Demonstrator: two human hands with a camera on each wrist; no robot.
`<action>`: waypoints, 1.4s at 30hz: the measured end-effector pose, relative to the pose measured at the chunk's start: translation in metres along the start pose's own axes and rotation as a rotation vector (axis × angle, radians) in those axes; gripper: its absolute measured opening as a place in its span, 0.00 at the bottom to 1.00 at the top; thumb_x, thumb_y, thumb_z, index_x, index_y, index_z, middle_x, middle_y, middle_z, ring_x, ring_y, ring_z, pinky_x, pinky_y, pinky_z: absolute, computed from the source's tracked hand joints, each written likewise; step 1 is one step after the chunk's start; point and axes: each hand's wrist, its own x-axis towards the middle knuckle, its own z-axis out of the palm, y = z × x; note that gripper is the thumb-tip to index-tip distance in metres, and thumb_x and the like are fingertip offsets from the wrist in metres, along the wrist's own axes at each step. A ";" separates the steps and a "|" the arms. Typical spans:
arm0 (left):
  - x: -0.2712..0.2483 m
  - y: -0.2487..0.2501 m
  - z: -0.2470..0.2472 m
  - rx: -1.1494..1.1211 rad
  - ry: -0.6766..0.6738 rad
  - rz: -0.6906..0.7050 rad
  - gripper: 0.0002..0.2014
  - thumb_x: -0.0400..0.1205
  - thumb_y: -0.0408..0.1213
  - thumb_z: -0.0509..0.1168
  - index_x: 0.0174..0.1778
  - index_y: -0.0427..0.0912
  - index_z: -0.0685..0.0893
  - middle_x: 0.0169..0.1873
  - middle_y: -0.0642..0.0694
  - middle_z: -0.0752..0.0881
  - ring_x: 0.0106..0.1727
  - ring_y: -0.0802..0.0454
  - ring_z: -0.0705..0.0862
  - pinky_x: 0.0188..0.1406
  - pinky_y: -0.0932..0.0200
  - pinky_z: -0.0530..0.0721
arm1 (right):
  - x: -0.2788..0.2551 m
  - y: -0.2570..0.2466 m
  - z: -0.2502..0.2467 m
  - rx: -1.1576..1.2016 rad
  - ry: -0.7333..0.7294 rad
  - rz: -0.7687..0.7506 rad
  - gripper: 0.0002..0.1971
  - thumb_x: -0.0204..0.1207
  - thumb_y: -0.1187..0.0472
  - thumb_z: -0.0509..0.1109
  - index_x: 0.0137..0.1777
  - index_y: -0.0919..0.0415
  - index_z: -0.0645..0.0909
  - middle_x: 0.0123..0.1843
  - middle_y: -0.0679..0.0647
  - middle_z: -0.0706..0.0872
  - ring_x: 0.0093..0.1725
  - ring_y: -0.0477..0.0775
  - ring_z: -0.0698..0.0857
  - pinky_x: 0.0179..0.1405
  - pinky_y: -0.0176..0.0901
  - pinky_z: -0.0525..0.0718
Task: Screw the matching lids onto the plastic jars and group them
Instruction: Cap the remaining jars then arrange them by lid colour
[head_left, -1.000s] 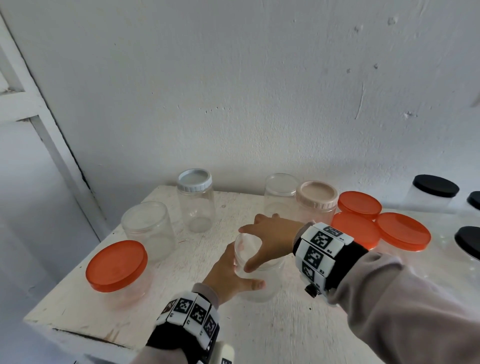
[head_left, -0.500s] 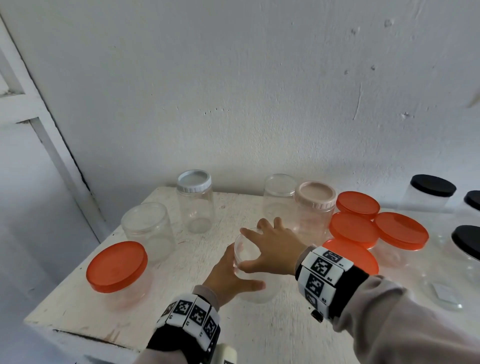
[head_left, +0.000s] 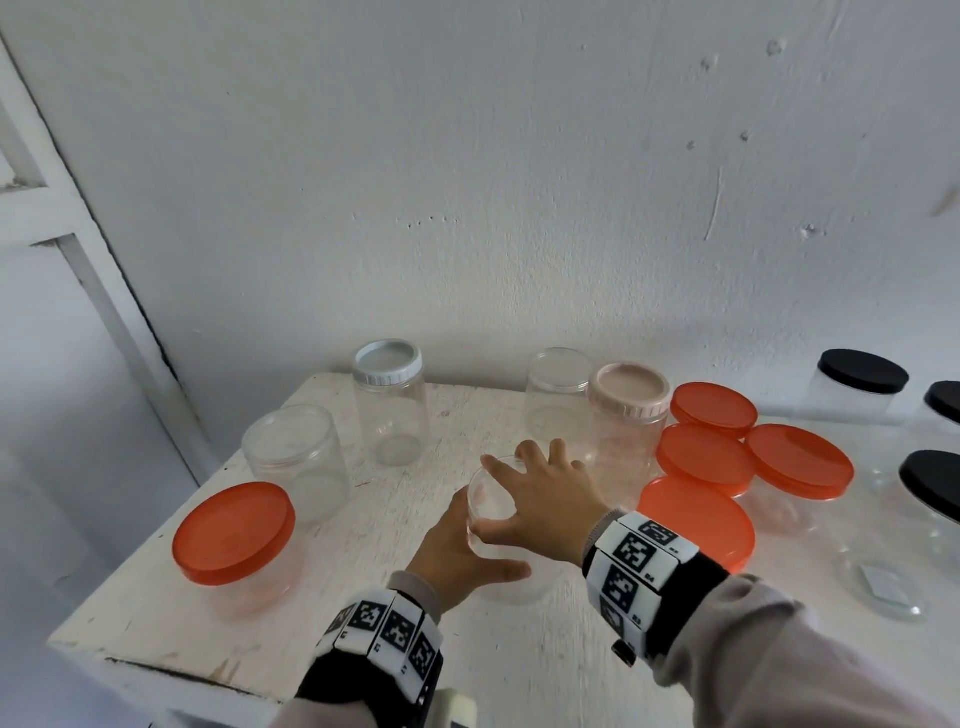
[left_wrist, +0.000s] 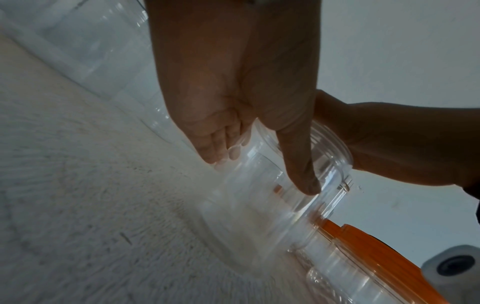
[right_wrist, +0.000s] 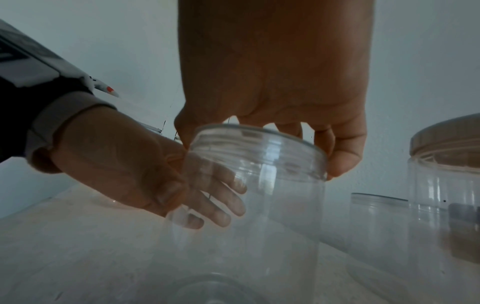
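Standing upright near the middle of the white table (head_left: 156, 613), a clear jar (head_left: 511, 569) is held with its long axis vertical and its mouth pointing up, its base resting on the tabletop. The jar's side is gripped by the left hand (head_left: 460, 548), whose fingers are seen through the plastic in the right wrist view, curled round the far wall, with the thumb laid across the near wall. A clear lid (head_left: 491, 496) sits on the mouth of the jar and is clasped from above by the right hand (head_left: 545, 493), its fingertips (right_wrist: 342, 162) bent down over the lid's rim. Whether the lid is fully seated on the threads cannot be told. An orange-lidded jar (head_left: 234, 530) stands to the left near the table's edge, with a clear-lidded jar (head_left: 298, 457) just behind it and a white-lidded jar (head_left: 388, 400) further back. A beige-lidded jar (head_left: 628, 410) is seen just behind and to the right of the hands, and a cluster of orange-lidded jars (head_left: 748, 467) stands beyond that, with black-lidded jars (head_left: 862, 379) at the far right
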 end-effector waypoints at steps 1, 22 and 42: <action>0.000 0.000 0.000 0.007 0.005 -0.001 0.48 0.62 0.43 0.82 0.74 0.60 0.61 0.61 0.65 0.74 0.64 0.59 0.74 0.63 0.59 0.75 | 0.000 0.000 0.000 0.000 0.001 0.002 0.44 0.67 0.23 0.54 0.81 0.43 0.55 0.75 0.56 0.65 0.70 0.65 0.63 0.63 0.59 0.72; 0.025 0.034 -0.087 0.594 -0.068 0.088 0.45 0.72 0.51 0.74 0.81 0.49 0.57 0.80 0.52 0.61 0.79 0.53 0.62 0.77 0.59 0.62 | 0.018 0.078 -0.076 0.068 0.158 0.125 0.37 0.75 0.33 0.63 0.81 0.45 0.61 0.82 0.51 0.60 0.79 0.57 0.58 0.75 0.57 0.61; 0.138 0.072 -0.171 0.816 0.184 -0.196 0.45 0.70 0.58 0.72 0.78 0.42 0.60 0.67 0.38 0.74 0.64 0.40 0.77 0.62 0.44 0.78 | 0.058 0.121 -0.094 0.147 -0.101 0.305 0.41 0.64 0.34 0.74 0.73 0.53 0.68 0.57 0.49 0.70 0.54 0.51 0.77 0.45 0.39 0.76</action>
